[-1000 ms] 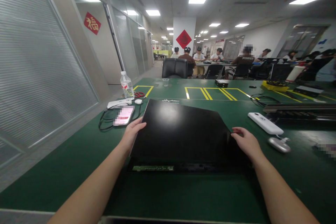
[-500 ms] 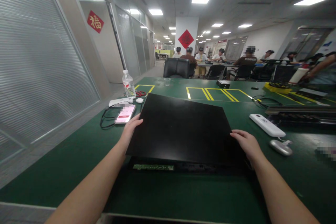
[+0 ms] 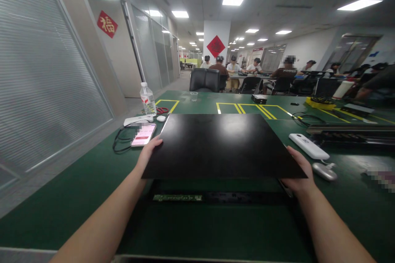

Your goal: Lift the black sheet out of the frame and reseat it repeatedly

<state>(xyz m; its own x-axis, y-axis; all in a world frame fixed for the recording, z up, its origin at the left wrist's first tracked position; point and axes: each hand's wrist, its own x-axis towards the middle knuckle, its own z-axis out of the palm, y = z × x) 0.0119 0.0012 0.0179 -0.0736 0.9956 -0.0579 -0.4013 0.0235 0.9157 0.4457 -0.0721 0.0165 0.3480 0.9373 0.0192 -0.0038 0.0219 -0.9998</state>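
A flat, glossy black display panel (image 3: 222, 144) is held out over the green table, its near edge lifted off the surface. My left hand (image 3: 149, 152) grips the left edge, thumb on top and fingers hidden underneath. On the right edge, my right hand (image 3: 299, 170) is closed with its thumb along the side and its fingers under the near corner. Below the near edge shows a dark strip (image 3: 243, 198) with a narrow green circuit board (image 3: 177, 198) at its left. Whether this strip is joined to the panel I cannot tell.
Left of the panel are a lit phone (image 3: 143, 134), a water bottle (image 3: 148, 99) and red-handled scissors (image 3: 162, 110). To the right lie a white power bank (image 3: 308, 146), a silver rounded device (image 3: 324, 171) and long dark bars (image 3: 354, 135). Several people sit at tables farther back.
The panel has gone from tilted sideways to nearly level, its near right corner rising. My right hand has shifted from the side edge to beneath that corner. The whole view has moved slightly.
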